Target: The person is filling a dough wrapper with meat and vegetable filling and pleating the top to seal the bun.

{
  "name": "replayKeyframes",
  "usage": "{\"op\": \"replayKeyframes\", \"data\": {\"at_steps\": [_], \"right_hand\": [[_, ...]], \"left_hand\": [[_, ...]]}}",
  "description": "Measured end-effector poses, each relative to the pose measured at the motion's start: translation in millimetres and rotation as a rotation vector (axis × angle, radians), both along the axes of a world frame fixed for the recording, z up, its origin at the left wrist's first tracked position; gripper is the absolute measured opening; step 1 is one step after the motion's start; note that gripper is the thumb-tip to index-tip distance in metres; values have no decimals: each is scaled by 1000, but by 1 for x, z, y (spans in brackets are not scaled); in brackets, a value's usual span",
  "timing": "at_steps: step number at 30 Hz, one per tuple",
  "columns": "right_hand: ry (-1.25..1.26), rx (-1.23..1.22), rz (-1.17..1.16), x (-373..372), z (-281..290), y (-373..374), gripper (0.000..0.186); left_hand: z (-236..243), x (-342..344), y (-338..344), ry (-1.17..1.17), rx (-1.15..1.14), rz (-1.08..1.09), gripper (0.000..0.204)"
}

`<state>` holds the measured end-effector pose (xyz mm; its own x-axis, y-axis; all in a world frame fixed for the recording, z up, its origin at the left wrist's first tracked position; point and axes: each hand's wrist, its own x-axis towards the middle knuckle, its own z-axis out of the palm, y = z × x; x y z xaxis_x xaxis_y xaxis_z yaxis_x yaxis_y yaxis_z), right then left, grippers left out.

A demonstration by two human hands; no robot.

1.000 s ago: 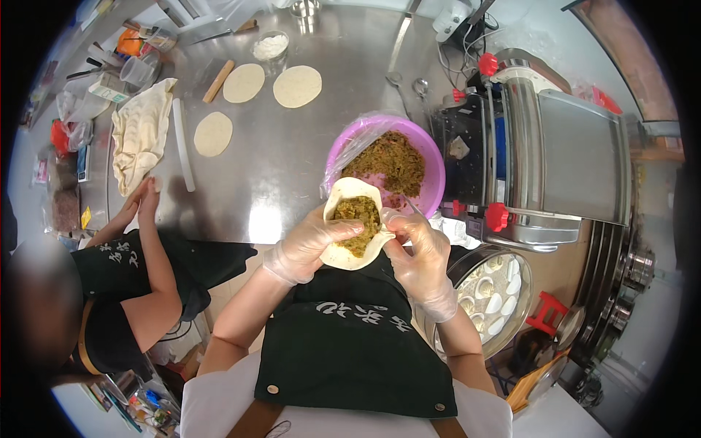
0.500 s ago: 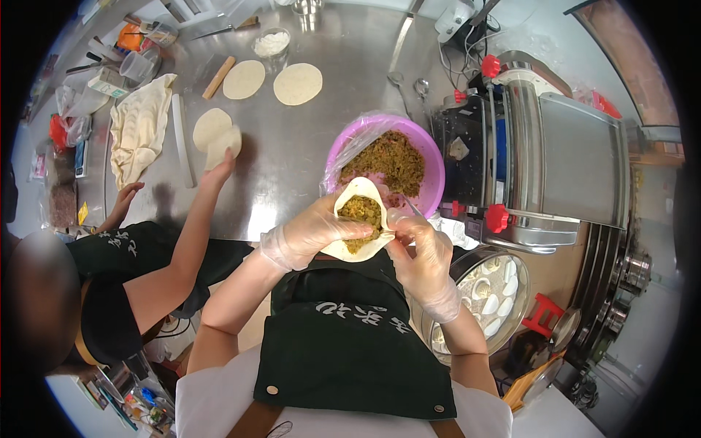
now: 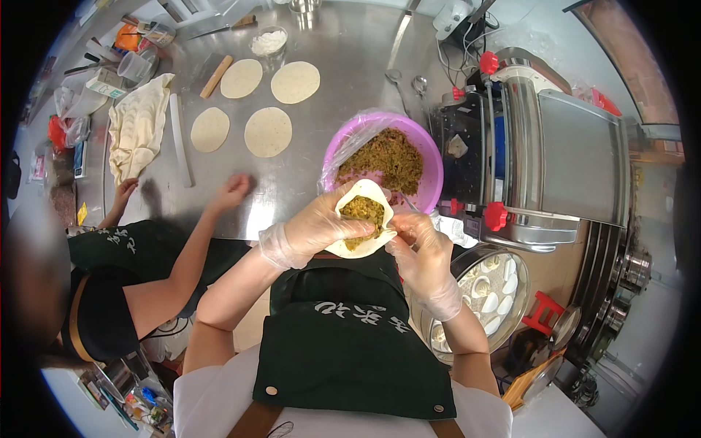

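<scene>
Seeing cream sheet (image 3: 139,128), white strip (image 3: 179,142), rolling pin (image 3: 217,77) and four dough rounds (image 3: 268,132) on steel table (image 3: 339,58) at left, with co-worker's hand (image 3: 232,192) blurred near the rounds. Holding cupped, part-open wrapper (image 3: 354,249) in gloved left hand (image 3: 310,225), thumb pressed on filling (image 3: 363,209); held up just this side of pink bowl (image 3: 437,157) with more filling in it. Pinching wrapper's right rim between thumb and fingers of gloved right hand (image 3: 425,248). Further right, also seeing round tray (image 3: 525,281) of white pieces (image 3: 491,301), then roller machine (image 3: 584,160).
</scene>
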<state>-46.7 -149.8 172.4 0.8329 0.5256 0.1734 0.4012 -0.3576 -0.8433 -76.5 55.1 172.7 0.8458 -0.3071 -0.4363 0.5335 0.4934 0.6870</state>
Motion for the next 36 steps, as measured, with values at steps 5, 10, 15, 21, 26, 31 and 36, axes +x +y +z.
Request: {"op": "replayKeyframes", "data": {"at_steps": [5,10,15,21,26,31,36], "right_hand": [[143,-29,4,3,-4,-5,34],[-134,-42,104,6,7,-3,29],[-48,19,19,-3,-1,1,31],[141,19,-40,-1,4,5,38],[-72,17,49,2,1,4,41],[-355,-74,103,3,-1,-2,39],[-196,58,56,1,-14,-1,36]], "left_hand": [[1,3,5,-8,32,-87,51],[7,10,10,-94,82,-165,55],[4,6,6,6,45,-95,52],[0,6,3,-147,314,-162,48],[8,16,7,-254,447,-335,49],[18,23,15,-194,284,-347,45],[13,23,14,-213,253,-381,43]]}}
